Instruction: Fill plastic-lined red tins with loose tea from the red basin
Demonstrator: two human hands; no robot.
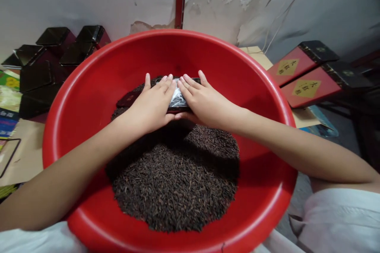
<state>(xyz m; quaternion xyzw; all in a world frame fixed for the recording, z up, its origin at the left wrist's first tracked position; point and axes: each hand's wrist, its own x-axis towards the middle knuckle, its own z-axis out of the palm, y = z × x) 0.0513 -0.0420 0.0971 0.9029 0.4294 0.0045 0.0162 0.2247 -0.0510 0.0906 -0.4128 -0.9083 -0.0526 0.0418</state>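
Observation:
In the head view, my left hand (156,102) and my right hand (202,99) lie flat, side by side, over the mouth of a tin with a dark rim (179,109). Their fingers are stretched out and touch a clear plastic bag (177,97) showing in the tin's opening. Both thumbs are at the near rim, almost meeting. Most of the tin's body is hidden by my hands. Dark loose tea leaves (175,185) are heaped below it in a big red basin (258,99). A dark red piece, perhaps a lid (128,99), rests on the leaves left of my left hand.
Several dark-topped tins (44,77) stand left of the basin, beside colourful packaging (8,102) and cardboard (25,154). At right, two red tins with yellow labels (307,87) lean at a slant. A peeling wall (231,0) rises behind, with a narrow red object (180,6) against it.

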